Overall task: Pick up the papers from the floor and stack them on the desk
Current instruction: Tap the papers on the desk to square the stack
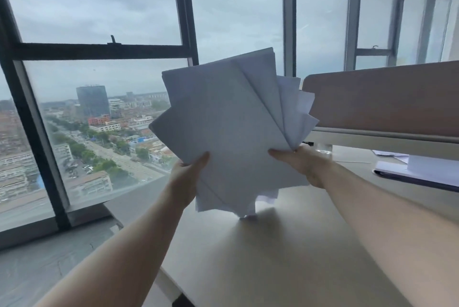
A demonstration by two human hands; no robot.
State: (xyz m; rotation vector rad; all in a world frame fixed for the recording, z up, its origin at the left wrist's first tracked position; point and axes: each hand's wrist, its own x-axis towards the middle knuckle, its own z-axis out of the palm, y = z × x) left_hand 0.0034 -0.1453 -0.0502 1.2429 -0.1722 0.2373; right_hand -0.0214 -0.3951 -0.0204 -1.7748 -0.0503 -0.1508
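Note:
A fanned, uneven bundle of white papers [231,127] stands nearly upright in front of me, above the light wooden desk [285,257]. Its lowest corner touches or nearly touches the desk top near the middle. My left hand [185,180] grips the bundle's lower left edge, thumb on the front. My right hand [301,165] grips the lower right edge, where the sheets fan out to the right. The fingers behind the papers are hidden.
A tan partition panel [387,98] runs along the desk's far right side. A dark folder with white sheets [419,172] lies at the desk's right, and a glass [324,149] stands by the panel. Large windows [99,120] and a grey sill [49,257] are at left.

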